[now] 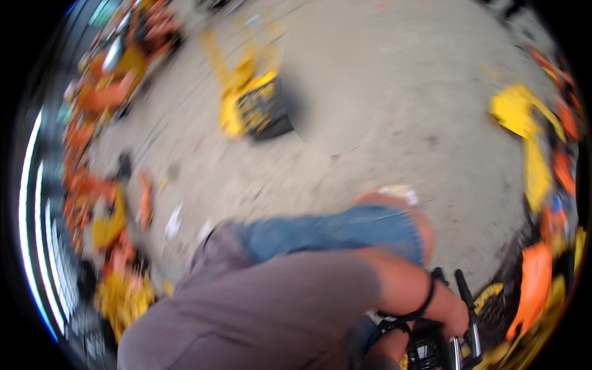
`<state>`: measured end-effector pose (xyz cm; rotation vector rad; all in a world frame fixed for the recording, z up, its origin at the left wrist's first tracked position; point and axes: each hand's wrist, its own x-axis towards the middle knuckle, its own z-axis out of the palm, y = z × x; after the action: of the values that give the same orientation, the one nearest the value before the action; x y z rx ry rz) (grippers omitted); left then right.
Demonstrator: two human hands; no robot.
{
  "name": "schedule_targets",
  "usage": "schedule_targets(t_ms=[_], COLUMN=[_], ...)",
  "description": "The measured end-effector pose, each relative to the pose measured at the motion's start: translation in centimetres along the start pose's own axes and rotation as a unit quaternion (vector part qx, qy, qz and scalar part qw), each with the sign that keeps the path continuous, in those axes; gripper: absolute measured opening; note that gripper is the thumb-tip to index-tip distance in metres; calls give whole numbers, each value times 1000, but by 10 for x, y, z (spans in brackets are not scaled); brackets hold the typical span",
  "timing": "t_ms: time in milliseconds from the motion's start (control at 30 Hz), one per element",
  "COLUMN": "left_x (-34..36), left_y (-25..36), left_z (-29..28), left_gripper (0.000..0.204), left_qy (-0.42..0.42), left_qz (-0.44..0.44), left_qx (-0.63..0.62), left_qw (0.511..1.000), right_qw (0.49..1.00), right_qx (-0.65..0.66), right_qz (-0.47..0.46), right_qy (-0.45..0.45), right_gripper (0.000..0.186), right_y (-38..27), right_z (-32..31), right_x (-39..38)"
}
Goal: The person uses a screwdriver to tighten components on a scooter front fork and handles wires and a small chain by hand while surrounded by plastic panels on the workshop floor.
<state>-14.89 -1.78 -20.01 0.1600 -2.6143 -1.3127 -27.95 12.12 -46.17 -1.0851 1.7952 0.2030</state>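
My left arm, in a grey sleeve with a black strap on the forearm, crosses the bottom of the head view to the right. At its end my left hand [455, 317] is curled on a black frame with silver bars [475, 339] at the lower right. Part of my right hand [394, 344] shows below the left forearm, near the same frame; its fingers are hidden. My bent leg in blue denim shorts [320, 231] lies behind the arm. The view is blurred.
A yellow machine part with a dark section [243, 111] lies on the concrete floor [185, 154]. Orange and yellow pieces [105, 92] crowd the left side. A yellow panel [518, 114], an orange panel [530, 283] and several other pieces line the right side.
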Motion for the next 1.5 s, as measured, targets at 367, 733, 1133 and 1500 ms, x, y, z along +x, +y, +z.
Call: schedule_targets(t_ms=[367, 733, 1133, 1500], left_x=[-36, 21, 22, 8], left_y=[11, -22, -7, 30], left_z=[-55, -58, -24, -4], left_gripper=[37, 34, 33, 30], left_qy=[-112, -248, -100, 45], left_qz=[-64, -124, -200, -234], left_qx=[-189, -291, -248, -122], left_qw=[973, 916, 942, 964], right_qw=[958, 959, 985, 983], right_qx=[-158, 75, 89, 35], right_qz=[-201, 37, 26, -53], right_qy=[132, 272, 147, 170], right_gripper=[46, 32, 33, 35], right_y=[1, -84, -92, -105], right_z=[30, -25, 15, 11], right_x=[-19, -226, -289, -283])
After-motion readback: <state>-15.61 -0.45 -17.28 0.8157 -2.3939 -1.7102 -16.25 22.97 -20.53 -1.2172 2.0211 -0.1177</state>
